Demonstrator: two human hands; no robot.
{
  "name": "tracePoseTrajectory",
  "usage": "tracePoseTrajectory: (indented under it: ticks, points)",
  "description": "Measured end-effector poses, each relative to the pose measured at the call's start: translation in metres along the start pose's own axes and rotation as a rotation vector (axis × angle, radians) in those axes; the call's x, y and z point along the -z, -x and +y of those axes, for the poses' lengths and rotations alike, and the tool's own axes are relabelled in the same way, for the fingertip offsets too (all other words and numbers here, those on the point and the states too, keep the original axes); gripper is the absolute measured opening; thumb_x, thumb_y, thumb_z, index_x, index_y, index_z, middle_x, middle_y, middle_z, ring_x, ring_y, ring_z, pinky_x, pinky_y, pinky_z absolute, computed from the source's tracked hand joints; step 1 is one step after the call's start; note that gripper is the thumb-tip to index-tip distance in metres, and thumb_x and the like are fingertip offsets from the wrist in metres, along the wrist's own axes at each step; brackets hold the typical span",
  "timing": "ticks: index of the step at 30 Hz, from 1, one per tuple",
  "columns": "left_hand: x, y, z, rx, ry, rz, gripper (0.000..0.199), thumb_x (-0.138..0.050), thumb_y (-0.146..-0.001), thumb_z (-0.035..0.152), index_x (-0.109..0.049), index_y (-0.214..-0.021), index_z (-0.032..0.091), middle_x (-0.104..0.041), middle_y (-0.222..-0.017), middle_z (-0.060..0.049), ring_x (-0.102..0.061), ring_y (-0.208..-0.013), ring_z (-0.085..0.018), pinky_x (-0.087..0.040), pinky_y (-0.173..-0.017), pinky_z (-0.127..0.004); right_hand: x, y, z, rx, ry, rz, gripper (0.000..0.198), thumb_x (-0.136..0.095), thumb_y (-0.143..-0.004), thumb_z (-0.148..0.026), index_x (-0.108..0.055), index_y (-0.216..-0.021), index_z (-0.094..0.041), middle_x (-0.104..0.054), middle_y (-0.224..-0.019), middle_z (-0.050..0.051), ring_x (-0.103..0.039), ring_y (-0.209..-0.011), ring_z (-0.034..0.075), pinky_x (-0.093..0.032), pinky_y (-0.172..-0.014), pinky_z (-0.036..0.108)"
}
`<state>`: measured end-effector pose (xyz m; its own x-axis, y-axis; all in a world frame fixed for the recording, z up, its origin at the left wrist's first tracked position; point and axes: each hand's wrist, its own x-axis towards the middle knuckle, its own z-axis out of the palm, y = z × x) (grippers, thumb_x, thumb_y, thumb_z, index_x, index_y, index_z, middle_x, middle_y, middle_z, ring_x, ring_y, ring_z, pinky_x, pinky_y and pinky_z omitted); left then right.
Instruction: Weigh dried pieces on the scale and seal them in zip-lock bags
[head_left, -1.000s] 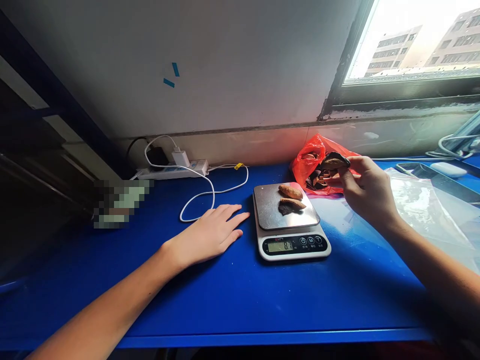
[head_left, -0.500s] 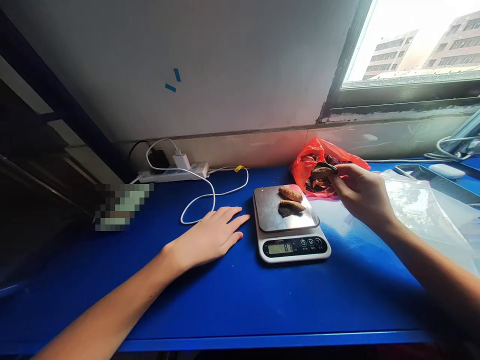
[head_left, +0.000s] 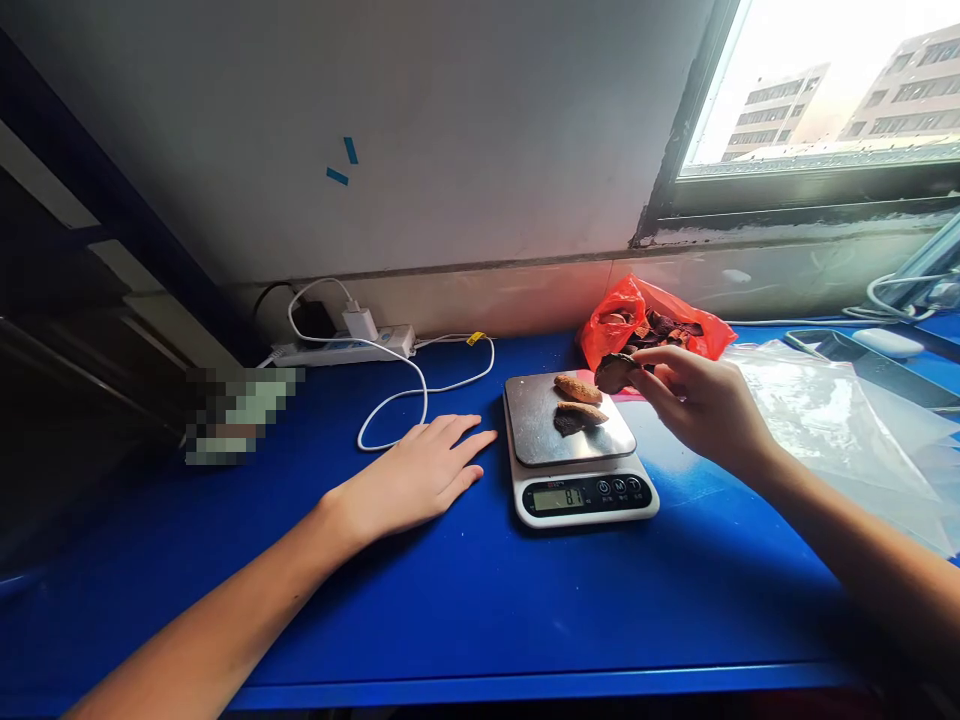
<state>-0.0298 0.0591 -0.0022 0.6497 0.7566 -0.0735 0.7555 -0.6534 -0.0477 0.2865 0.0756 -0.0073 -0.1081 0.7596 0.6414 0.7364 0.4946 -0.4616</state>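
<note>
Blue tabletop (head_left: pixel 450 610), hands (head_left: pixel 424 468) well apart, piece (head_left: pixel 615 372) seemingly above edge of scale (head_left: pixel 581 452)

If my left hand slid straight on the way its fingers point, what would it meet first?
Probably the scale: its left edge lies just past the left hand, though one view leaves the exact gap unclear.

Window (head_left: pixel 817 100) glare upper right — far left dim.
</note>
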Motion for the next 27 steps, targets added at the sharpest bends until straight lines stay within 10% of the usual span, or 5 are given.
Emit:
tracePoseTrajectory:
  ticks: [10,18,27]
  points:
    - [0.024,0.009,0.015,-0.034,0.289,0.560,0.027,-0.047,-0.096,0.027,-0.063,-0.115,0.016,-0.071,-0.110,-0.007,-0.066,-0.103,-0.021,-0.050,-0.093,-0.035,-0.002,0.020,-0.045,0.149,-0.085,-0.038,0.012,-0.054,-0.089,-0.027,-0.062,-0.099,-0.028,-0.072,-0.074,-0.001,-0.069,-0.062,0.017,-0.054,-0.057,0.028]
    - [0.011,0.015,0.046,-0.085,0.798,0.447,0.048,-0.056,-0.093,0.030,-0.038,-0.137,0.024,-0.068,-0.105,-0.005,-0.068,-0.085,-0.016,-0.058,-0.075,-0.029,-0.012,0.033,-0.061,0.385,-0.189,-0.101,0.026,-0.053,-0.088,-0.008,-0.061,-0.111,-0.019,-0.074,-0.094,0.004,-0.072,-0.077,0.013,-0.057,-0.066,0.020]
    - [-0.002,0.005,0.040,-0.370,0.493,0.633,0.022,-0.054,-0.089,0.010,-0.055,-0.110,0.016,-0.068,-0.096,-0.008,-0.066,-0.084,-0.018,-0.055,-0.075,-0.030,-0.018,0.042,-0.062,0.441,-0.264,-0.216,0.028,-0.058,-0.090,-0.013,-0.060,-0.117,-0.020,-0.071,-0.109,0.008,-0.068,-0.102,0.016,-0.056,-0.090,0.026]
